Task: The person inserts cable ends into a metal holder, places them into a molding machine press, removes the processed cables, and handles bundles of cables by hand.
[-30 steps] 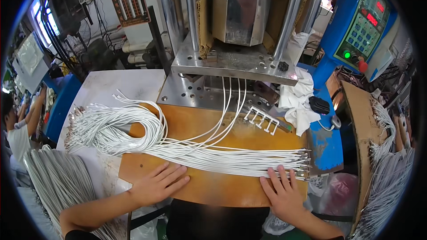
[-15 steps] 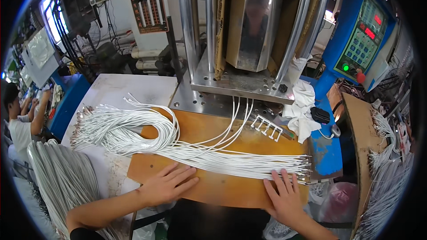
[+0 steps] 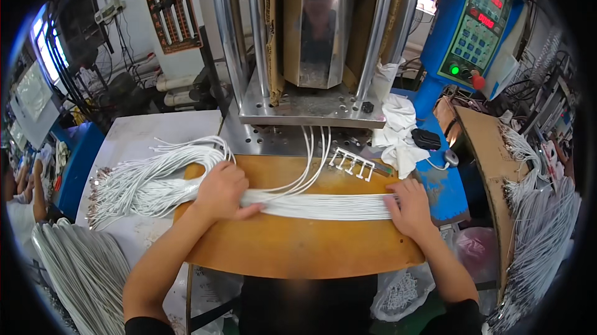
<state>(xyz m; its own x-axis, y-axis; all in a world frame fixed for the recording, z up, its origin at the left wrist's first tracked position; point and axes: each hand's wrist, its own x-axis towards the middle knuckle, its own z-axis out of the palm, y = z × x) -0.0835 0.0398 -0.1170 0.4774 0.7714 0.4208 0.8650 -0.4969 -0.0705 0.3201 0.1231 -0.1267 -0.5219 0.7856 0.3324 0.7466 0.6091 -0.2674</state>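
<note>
A bundle of white cables [image 3: 323, 207] lies across the orange-brown board [image 3: 298, 248], its middle stretch straight and side by side. My left hand [image 3: 222, 191] is wrapped over the bundle at the board's left part, thumb pointing right. At the other end my right hand [image 3: 410, 207] closes round the cables and hides their tips. Left of my left hand the cables loop back, and their metal-tipped ends [image 3: 99, 195] fan out on the white table. A few separate cables [image 3: 309, 161] run from the bundle up under the press plate [image 3: 311, 114]. Behind the bundle lies a white moulded plastic piece [image 3: 351, 164] with several branches.
The metal press stands at the back, with a blue control panel [image 3: 476, 30] at its right. White cloth [image 3: 399, 130] and a black object [image 3: 426, 138] lie on the blue surface. Thick cable coils [image 3: 78, 266] hang at the left; more cables [image 3: 538, 235] hang at the right.
My left hand has moved from the board's front onto the bundle and closed on it. My right hand has closed round the right end. The cables are drawn into a narrower band.
</note>
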